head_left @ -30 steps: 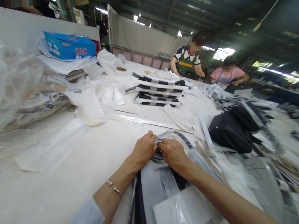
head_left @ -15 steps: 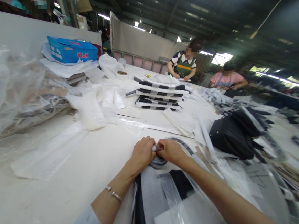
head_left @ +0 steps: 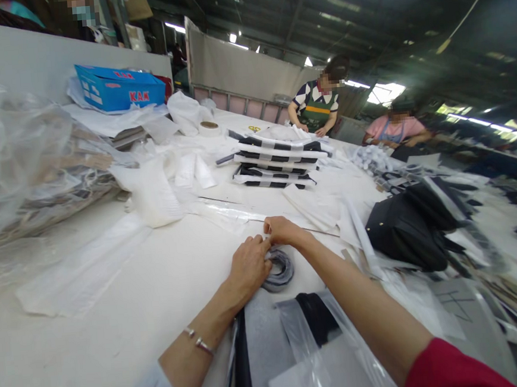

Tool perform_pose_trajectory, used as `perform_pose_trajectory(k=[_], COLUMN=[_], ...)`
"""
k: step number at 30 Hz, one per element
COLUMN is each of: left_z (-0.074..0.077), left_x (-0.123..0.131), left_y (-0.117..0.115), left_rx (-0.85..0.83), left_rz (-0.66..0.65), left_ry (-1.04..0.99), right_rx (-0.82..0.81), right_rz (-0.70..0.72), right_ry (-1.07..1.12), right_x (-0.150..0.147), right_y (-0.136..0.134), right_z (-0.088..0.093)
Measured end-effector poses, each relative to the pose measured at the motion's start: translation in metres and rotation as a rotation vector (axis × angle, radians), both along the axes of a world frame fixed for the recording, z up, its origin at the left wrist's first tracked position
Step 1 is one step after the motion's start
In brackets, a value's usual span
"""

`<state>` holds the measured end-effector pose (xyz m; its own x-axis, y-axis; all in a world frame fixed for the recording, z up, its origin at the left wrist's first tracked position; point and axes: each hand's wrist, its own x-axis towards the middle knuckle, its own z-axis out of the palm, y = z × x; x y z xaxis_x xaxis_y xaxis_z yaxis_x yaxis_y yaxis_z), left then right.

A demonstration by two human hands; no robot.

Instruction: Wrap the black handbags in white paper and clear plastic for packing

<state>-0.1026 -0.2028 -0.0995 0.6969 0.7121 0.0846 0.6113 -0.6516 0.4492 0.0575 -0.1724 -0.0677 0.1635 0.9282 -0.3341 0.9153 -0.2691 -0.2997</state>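
A coiled grey strip [head_left: 283, 269] lies flat on the white table as a small ring with an open centre. My left hand [head_left: 250, 264] is closed against its left side, fingers bent and pressing on the coil. At the coil's far edge, my right hand [head_left: 283, 230] has its fingers curled together in a pinch, touching the left fingertips. What the right fingers hold, if anything, is hidden. Just below the coil lie a grey fabric panel [head_left: 260, 348] with a black edge and clear plastic film [head_left: 302, 327] over black pieces.
Ahead stands a stack of black and white strapped bundles [head_left: 276, 162]. A black bag [head_left: 404, 229] lies to the right among loose strips. Leftward are crumpled plastic bags [head_left: 23, 158], a blue box [head_left: 120, 88] and a tape roll [head_left: 209, 127]. Two co-workers [head_left: 317, 108] sit beyond.
A loose length of strip that curved off to the right has gone from there, and the coil shows as a compact ring. My right hand has moved up and away from me.
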Motion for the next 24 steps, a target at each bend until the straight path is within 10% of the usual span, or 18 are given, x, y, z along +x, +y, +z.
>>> perform_pose_trajectory(k=[24], left_z=[-0.01], left_x=[0.001], left_y=[0.004], left_rx=[-0.103], left_rz=[0.018], left_ry=[-0.182], right_rx=[0.176], right_rz=[0.01], right_ry=[0.142], right_x=[-0.008], right_y=[-0.02], right_z=[0.009])
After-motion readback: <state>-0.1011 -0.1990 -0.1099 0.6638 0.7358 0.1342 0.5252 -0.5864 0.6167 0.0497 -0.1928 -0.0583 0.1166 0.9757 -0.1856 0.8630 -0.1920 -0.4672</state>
